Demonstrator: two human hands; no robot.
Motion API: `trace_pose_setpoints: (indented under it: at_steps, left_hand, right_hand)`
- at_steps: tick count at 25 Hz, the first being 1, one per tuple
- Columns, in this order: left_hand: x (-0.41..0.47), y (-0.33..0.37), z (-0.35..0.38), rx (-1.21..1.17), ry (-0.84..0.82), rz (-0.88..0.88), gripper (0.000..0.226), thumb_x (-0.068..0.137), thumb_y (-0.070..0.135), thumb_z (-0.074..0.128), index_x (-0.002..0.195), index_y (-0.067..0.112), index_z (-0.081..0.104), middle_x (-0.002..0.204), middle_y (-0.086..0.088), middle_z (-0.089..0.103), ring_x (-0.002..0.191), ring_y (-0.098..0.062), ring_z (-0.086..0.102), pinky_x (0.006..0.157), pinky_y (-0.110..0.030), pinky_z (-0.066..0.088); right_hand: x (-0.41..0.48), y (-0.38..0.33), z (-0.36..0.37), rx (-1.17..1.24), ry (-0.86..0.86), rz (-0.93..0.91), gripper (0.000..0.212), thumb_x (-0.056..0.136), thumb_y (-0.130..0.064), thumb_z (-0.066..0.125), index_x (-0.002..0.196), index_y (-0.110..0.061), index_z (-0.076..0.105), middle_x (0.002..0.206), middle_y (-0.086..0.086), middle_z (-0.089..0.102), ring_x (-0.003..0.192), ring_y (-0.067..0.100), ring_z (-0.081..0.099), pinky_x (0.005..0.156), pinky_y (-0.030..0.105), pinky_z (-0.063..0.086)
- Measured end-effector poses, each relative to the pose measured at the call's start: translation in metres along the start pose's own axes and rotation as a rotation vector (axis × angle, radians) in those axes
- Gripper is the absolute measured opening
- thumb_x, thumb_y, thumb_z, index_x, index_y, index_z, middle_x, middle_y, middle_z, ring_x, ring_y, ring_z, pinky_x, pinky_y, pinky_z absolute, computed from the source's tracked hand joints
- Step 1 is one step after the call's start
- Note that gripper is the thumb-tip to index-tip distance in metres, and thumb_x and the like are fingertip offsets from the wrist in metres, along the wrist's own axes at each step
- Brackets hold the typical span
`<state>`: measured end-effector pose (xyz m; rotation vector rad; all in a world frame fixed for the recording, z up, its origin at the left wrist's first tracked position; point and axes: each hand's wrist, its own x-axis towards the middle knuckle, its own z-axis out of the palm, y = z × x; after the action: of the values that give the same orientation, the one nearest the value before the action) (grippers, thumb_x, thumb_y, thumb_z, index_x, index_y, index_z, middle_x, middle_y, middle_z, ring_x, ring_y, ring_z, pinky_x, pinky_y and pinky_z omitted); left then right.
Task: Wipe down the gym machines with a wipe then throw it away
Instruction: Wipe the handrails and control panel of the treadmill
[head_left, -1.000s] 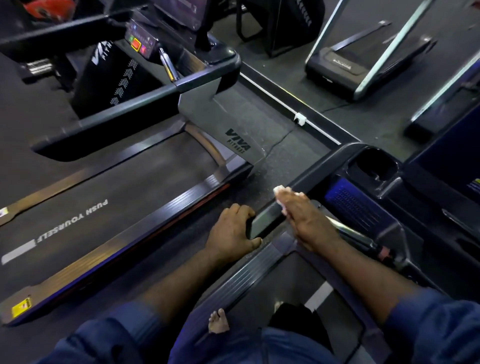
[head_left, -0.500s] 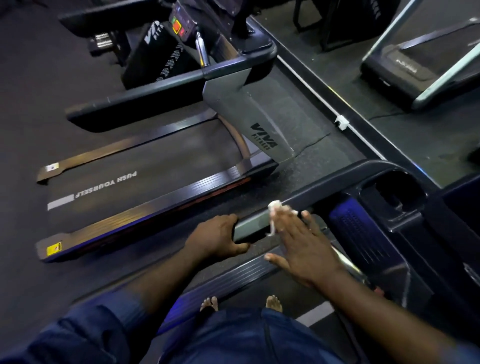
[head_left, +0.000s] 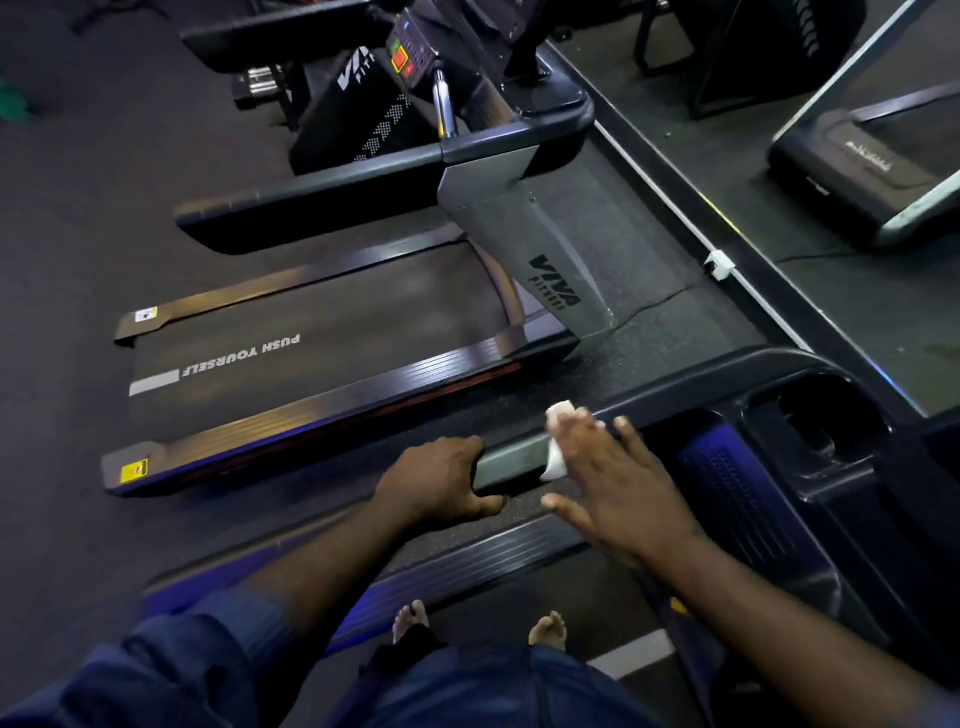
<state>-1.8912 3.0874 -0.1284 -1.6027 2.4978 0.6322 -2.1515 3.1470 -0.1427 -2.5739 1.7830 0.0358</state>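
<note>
I stand on a treadmill whose grey left handrail (head_left: 511, 457) runs across the lower middle of the view. My left hand (head_left: 441, 480) grips the rail's near end, fingers curled over it. My right hand (head_left: 608, 478) lies with straight, spread fingers over the rail just to the right and presses a small white wipe (head_left: 557, 441) against it. The wipe shows at the fingertips and under the palm's left edge. The rest of it is hidden by the hand.
The treadmill's dark console (head_left: 769, 467) with a cup holder (head_left: 815, 431) lies to the right. A second treadmill (head_left: 322, 364) marked PUSH YOURSELF stands parallel on the left, across a strip of floor. A mirror wall (head_left: 831, 182) runs at the back right. My bare feet (head_left: 545, 629) stand on the belt.
The view has swung left and back. My right hand has slid a little along the rail with the wipe and its fingers have spread. My left hand keeps its grip.
</note>
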Motion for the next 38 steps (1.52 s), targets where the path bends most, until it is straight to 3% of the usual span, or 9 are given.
trace_pose_setpoints:
  at_steps: [4, 10, 15, 17, 20, 25, 31, 35, 38]
  left_hand:
    - [0.000, -0.008, 0.002, -0.007, -0.003, 0.044, 0.052, 0.078, 0.077, 0.061, 0.101, 0.032, 0.049, 0.105, 0.005, 0.067, 0.088, -0.018, 0.061, 0.070, -0.035, 0.048]
    - [0.005, -0.021, 0.005, -0.103, -0.015, 0.189, 0.055, 0.081, 0.071, 0.066, 0.109, 0.025, 0.057, 0.109, 0.001, 0.069, 0.091, -0.021, 0.064, 0.072, -0.034, 0.051]
    - [0.011, -0.024, 0.006, -0.117, -0.053, 0.190, 0.055, 0.079, 0.064, 0.070, 0.111, 0.023, 0.054, 0.109, -0.001, 0.064, 0.092, -0.020, 0.060, 0.076, -0.038, 0.056]
    - [0.010, -0.023, 0.005, -0.109, -0.057, 0.206, 0.052, 0.081, 0.064, 0.070, 0.106, 0.023, 0.051, 0.108, -0.001, 0.062, 0.091, -0.020, 0.057, 0.071, -0.037, 0.050]
    - [0.010, -0.019, 0.004, -0.115, -0.056, 0.202, 0.050, 0.078, 0.062, 0.073, 0.106, 0.025, 0.052, 0.108, 0.000, 0.062, 0.091, -0.019, 0.058, 0.073, -0.038, 0.053]
    - [0.002, -0.014, -0.003, -0.129, -0.053, 0.151, 0.048, 0.079, 0.057, 0.076, 0.108, 0.027, 0.050, 0.106, 0.002, 0.064, 0.088, -0.018, 0.060, 0.069, -0.033, 0.047]
    - [-0.035, -0.033, 0.001, 0.017, -0.098, 0.046, 0.057, 0.084, 0.061, 0.069, 0.118, 0.030, 0.036, 0.121, 0.000, 0.065, 0.102, -0.025, 0.066, 0.076, -0.040, 0.054]
    - [-0.070, -0.046, 0.009, 0.094, 0.008, -0.101, 0.057, 0.082, 0.063, 0.070, 0.117, 0.029, 0.039, 0.121, 0.000, 0.065, 0.107, -0.025, 0.065, 0.073, -0.036, 0.045]
    - [-0.095, -0.049, 0.027, 0.183, 0.135, -0.204, 0.074, 0.080, 0.064, 0.068, 0.139, 0.026, 0.045, 0.127, -0.002, 0.061, 0.111, -0.027, 0.060, 0.087, -0.039, 0.046]
  right_hand:
    - [0.035, -0.035, 0.002, 0.166, 0.030, 0.449, 0.093, 0.099, -0.073, 0.017, 0.166, -0.008, 0.017, 0.174, 0.007, 0.010, 0.162, 0.023, 0.004, 0.130, 0.048, 0.001]
    - [-0.010, -0.054, 0.013, 0.018, 0.075, 0.020, 0.070, 0.108, -0.055, 0.033, 0.167, -0.020, 0.017, 0.175, -0.005, 0.008, 0.161, 0.013, 0.010, 0.124, 0.054, 0.023]
    - [0.007, -0.102, 0.023, 0.312, 0.165, 0.726, 0.072, 0.110, -0.038, 0.041, 0.168, -0.017, 0.003, 0.175, -0.004, -0.005, 0.161, 0.014, -0.003, 0.128, 0.056, 0.008]
    - [0.004, -0.139, 0.028, 0.375, 0.104, 0.670, 0.076, 0.109, -0.046, 0.037, 0.167, -0.020, -0.006, 0.174, -0.007, -0.015, 0.160, 0.010, -0.010, 0.128, 0.047, -0.003]
    - [-0.013, -0.118, 0.019, 0.142, 0.083, 0.435, 0.071, 0.108, -0.052, 0.024, 0.168, -0.021, 0.004, 0.175, -0.005, -0.005, 0.161, 0.015, 0.003, 0.130, 0.048, 0.006]
    - [0.012, -0.085, 0.002, 0.268, 0.025, 0.641, 0.086, 0.099, -0.068, 0.012, 0.167, -0.016, 0.005, 0.174, -0.001, -0.003, 0.161, 0.016, -0.006, 0.129, 0.046, -0.003]
    - [-0.004, -0.069, 0.009, 0.122, -0.020, -0.054, 0.083, 0.102, -0.071, 0.023, 0.168, -0.023, 0.004, 0.175, -0.005, 0.000, 0.161, 0.013, -0.001, 0.128, 0.043, 0.000]
    - [0.028, -0.061, 0.015, 0.317, 0.145, 0.539, 0.086, 0.100, -0.066, 0.029, 0.162, -0.007, 0.029, 0.170, 0.011, 0.026, 0.159, 0.029, 0.018, 0.126, 0.055, 0.010]
    - [0.023, -0.118, 0.023, 0.295, 0.144, 0.282, 0.094, 0.100, -0.072, 0.030, 0.164, -0.005, 0.020, 0.173, 0.013, 0.014, 0.161, 0.029, 0.008, 0.130, 0.051, 0.004]
